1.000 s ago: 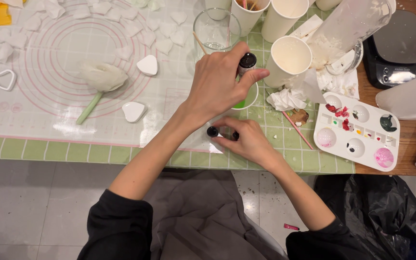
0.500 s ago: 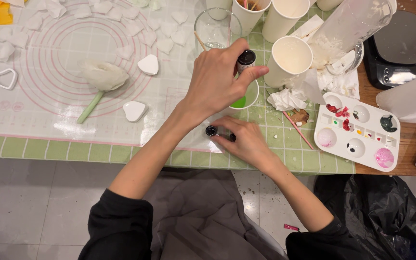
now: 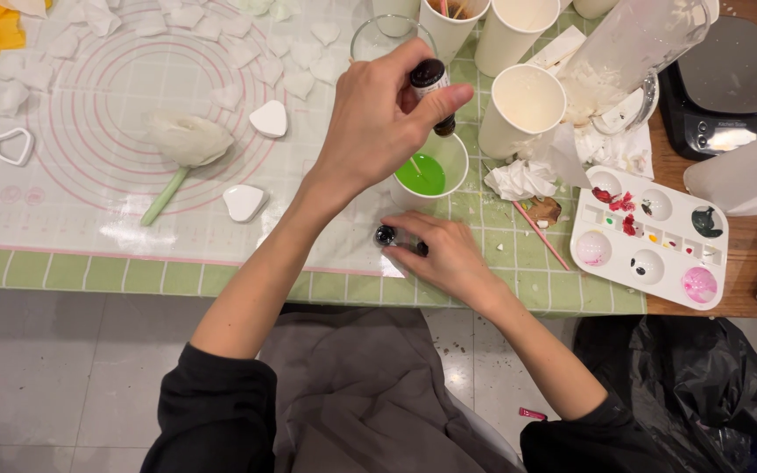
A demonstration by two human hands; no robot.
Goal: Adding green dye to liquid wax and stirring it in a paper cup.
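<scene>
Where the counter [image 3: 221, 276] edge meets the lap, right hand [image 3: 449, 254] resting low, grip pinched around a small black cap [image 3: 385, 235] lying on the clear mat. Just beyond, a white cup of green liquid [image 3: 427, 172] with a thin stick standing in it. Directly above that cup, left hand [image 3: 374, 123] raised, grip clamped on a small dark bottle [image 3: 432, 86], tilted mouth-down over the green. Right of the cup, crumpled tissue [image 3: 520, 180] and a white paint palette [image 3: 650, 236] with red and pink wells. Left, a white flower on a green stem [image 3: 184, 144] amid heart-shaped pieces. Farther back, paper cups [image 3: 523, 101] and a black scale [image 3: 718, 88].
</scene>
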